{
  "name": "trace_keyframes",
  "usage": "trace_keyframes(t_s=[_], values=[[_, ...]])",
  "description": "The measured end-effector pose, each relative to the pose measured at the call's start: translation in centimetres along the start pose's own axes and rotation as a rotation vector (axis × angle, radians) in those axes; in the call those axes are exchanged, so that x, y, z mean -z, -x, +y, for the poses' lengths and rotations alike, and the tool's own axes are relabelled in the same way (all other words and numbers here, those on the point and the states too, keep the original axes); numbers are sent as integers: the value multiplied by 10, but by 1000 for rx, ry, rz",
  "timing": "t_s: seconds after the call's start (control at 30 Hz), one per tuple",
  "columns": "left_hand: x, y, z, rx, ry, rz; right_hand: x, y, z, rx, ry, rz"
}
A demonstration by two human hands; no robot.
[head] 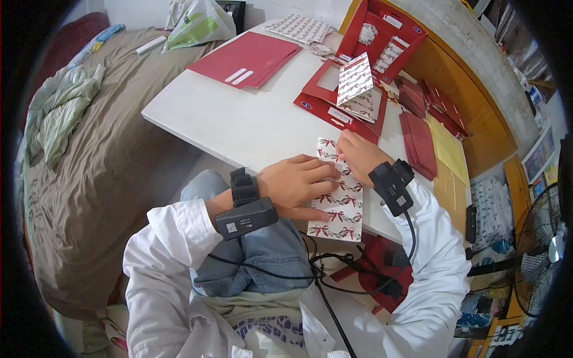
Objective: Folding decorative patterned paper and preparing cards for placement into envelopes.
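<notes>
A long card with a red-bow and green-garland print (338,226) lies before me on the white table, its near end reaching past the table's front edge. My left hand (304,185) rests palm down across its left side, fingers spread over the print. At the card's upper right edge, my right hand (358,154) has its fingers curled, with the tips touching the card. Whether they pinch the edge is hidden. Beyond the hands, a folded card with similar print (356,80) stands propped on flat red packaging with cut-out windows (309,96).
Red card sheets (244,56) lie at the table's far left, near patterned sheets (299,27). A red display package (380,36) leans at the back. Red envelopes (417,143) and yellow sheets (447,147) sit right. Black cables (322,268) hang over my lap; a fan (539,255) stands right.
</notes>
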State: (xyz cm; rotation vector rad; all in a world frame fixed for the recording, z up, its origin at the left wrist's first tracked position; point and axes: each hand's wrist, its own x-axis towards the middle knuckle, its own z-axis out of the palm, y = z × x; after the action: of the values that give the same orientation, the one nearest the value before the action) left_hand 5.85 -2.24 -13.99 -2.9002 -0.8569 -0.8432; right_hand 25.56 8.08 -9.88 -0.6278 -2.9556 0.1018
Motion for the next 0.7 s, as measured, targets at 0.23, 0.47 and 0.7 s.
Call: trace_keyframes(t_s=[0.23,0.47,0.7], values=[[0,-1,1,-21,-30,65,-4,8,4,76,1,104],[3,0,1,20,-8,-17,6,9,-6,-112,-154,37],[0,-1,1,10,3,-12,6,9,-2,88,-140,117]])
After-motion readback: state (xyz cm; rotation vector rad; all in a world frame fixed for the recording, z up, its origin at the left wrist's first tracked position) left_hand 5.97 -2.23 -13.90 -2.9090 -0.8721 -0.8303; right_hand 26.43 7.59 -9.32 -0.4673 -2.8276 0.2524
